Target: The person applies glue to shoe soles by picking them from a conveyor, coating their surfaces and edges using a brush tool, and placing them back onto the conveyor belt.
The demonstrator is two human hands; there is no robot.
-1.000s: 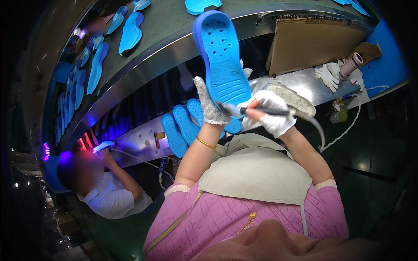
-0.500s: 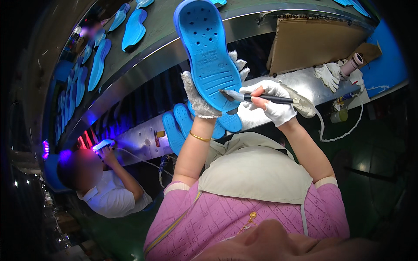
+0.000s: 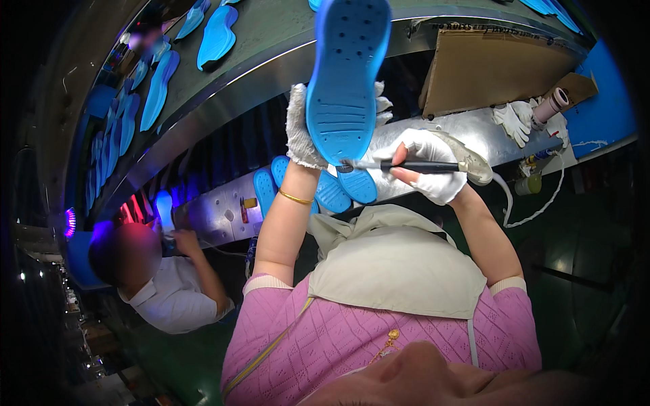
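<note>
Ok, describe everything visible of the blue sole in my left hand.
The blue sole is long, waisted and foam-like, with small holes toward its far end and ridges across its nearer part. It is held up, far end cropped by the frame. Your gloved left hand grips its near half; a brush tip is at its near edge.

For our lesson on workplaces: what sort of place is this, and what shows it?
Likely a footwear factory: blue shoe soles lie along a long green surface, the gloved left hand holds another sole, the right hand a brush, and a co-worker is nearby.
</note>
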